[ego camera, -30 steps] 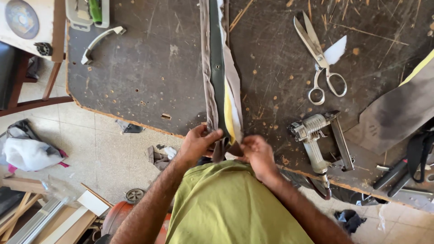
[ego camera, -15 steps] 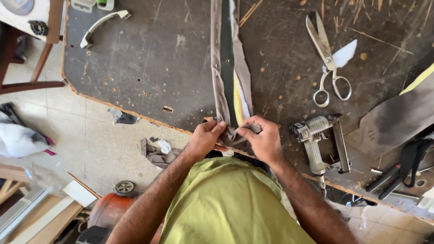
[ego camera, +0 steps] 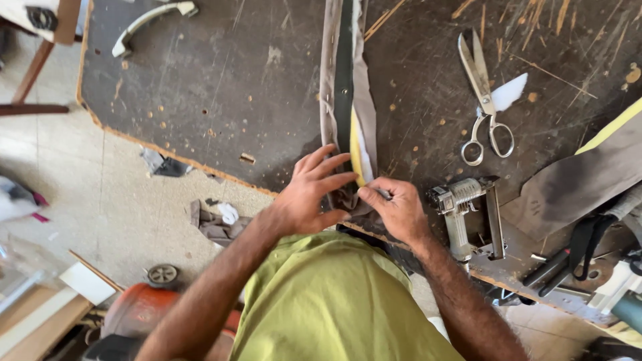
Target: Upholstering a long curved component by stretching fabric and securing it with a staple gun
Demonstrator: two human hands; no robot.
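Note:
A long narrow strip [ego camera: 344, 80] wrapped in grey-brown fabric, with yellow foam showing at its near end, lies lengthwise on the dark worn workbench [ego camera: 221, 87]. My left hand [ego camera: 311, 190] rests on the strip's near end with fingers spread, pressing the fabric down. My right hand [ego camera: 398, 210] pinches the fabric fold at the same end, just right of the yellow foam. Both hands sit at the bench's front edge.
A staple gun [ego camera: 468, 214] lies just right of my right hand. Scissors [ego camera: 485, 100] rest farther back on a white scrap. A curved handle [ego camera: 150, 23] lies at the far left. Dark fabric [ego camera: 582, 174] and tools [ego camera: 568, 261] crowd the right. Scraps litter the floor.
Both hands have shifted slightly forward along the strip's near end. The left hand's fingers have spread out flat over the fabric, and the right hand stays pinched on the fold.

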